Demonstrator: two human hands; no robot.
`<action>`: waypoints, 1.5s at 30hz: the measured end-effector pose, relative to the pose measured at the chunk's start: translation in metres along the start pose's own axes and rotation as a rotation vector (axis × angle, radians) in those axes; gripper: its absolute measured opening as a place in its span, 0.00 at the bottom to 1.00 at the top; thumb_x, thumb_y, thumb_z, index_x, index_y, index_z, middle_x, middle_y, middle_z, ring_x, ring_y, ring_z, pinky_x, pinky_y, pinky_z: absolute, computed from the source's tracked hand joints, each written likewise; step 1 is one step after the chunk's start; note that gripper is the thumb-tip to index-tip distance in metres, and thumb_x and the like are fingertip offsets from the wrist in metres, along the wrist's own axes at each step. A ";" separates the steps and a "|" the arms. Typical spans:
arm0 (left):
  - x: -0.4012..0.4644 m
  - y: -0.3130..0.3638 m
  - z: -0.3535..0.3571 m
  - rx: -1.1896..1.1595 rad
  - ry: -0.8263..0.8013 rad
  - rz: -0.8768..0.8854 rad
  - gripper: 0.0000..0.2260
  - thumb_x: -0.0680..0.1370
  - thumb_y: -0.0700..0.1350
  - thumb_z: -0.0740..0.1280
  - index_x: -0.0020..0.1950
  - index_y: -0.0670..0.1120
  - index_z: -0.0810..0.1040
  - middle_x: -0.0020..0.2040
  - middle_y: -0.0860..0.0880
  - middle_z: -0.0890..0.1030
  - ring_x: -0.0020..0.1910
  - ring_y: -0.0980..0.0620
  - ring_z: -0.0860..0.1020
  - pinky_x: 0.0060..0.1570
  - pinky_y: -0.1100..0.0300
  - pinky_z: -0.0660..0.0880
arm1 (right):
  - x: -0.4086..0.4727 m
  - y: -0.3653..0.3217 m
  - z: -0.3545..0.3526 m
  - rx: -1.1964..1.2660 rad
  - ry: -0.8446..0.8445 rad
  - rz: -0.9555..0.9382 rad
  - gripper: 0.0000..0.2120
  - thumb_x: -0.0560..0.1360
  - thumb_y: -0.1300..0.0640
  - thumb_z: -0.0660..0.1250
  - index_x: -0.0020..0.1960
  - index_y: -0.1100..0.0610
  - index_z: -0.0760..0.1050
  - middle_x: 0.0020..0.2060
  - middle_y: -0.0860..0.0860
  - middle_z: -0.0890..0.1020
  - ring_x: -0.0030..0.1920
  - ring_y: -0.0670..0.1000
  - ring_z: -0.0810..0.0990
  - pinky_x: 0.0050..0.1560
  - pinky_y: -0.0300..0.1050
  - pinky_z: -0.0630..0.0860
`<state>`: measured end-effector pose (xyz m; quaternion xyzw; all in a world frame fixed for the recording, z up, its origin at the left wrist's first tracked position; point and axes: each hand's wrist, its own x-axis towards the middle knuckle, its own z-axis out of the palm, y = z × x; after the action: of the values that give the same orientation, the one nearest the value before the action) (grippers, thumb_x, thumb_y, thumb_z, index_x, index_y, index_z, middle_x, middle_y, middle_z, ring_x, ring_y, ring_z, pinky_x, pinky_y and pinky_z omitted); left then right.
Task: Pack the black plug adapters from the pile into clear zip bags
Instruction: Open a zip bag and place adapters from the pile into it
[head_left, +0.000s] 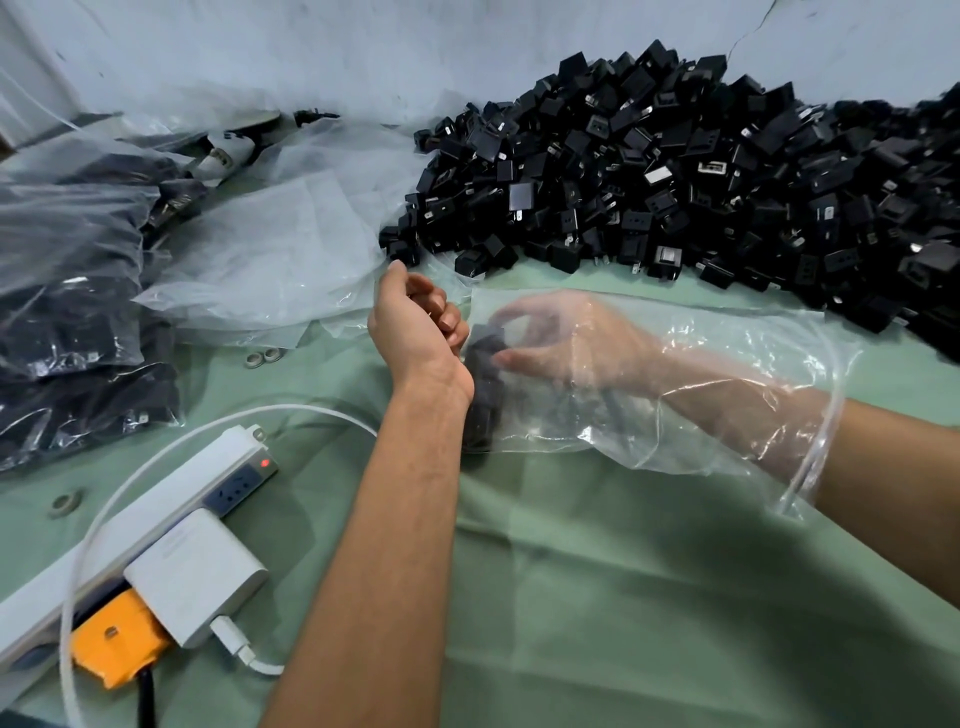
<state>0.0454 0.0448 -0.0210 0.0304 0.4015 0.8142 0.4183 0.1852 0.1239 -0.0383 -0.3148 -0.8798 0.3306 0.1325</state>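
Right hand (561, 343) inside clear bag (701, 364) grips black adapters (483, 358).

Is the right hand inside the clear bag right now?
Yes, the right hand is reached deep into the clear zip bag, touching black plug adapters at its closed end.

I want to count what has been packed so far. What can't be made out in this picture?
- Head view: how many adapters are in the clear bag; the plastic, the left hand and the right hand inside the bag cover them.
- The filled bags at left: glare blurs their contents, and the edge cuts them off.
- The pile: cut off at the right edge.
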 end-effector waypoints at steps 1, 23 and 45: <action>0.000 0.000 0.000 -0.001 -0.003 -0.001 0.16 0.83 0.47 0.60 0.36 0.48 0.68 0.25 0.53 0.66 0.21 0.55 0.60 0.20 0.63 0.54 | -0.001 0.001 -0.002 0.019 -0.020 0.004 0.26 0.74 0.47 0.76 0.70 0.52 0.76 0.46 0.36 0.78 0.43 0.30 0.75 0.44 0.20 0.69; 0.002 -0.041 0.007 1.249 -0.276 0.543 0.14 0.80 0.48 0.69 0.35 0.49 0.75 0.32 0.55 0.77 0.32 0.58 0.73 0.33 0.67 0.66 | -0.020 0.015 0.000 -0.414 -0.143 -0.018 0.12 0.74 0.73 0.72 0.57 0.66 0.79 0.50 0.56 0.86 0.43 0.52 0.82 0.49 0.28 0.74; -0.132 -0.128 0.114 1.778 -0.560 0.648 0.17 0.74 0.61 0.68 0.46 0.48 0.72 0.45 0.47 0.80 0.47 0.41 0.79 0.41 0.53 0.72 | -0.139 0.123 -0.117 -0.557 0.583 0.744 0.20 0.78 0.47 0.73 0.61 0.59 0.73 0.67 0.61 0.66 0.51 0.67 0.80 0.50 0.55 0.76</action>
<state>0.2592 0.0650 0.0067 0.6340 0.7259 0.2545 0.0798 0.4008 0.1642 -0.0363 -0.7063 -0.6902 0.0087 0.1567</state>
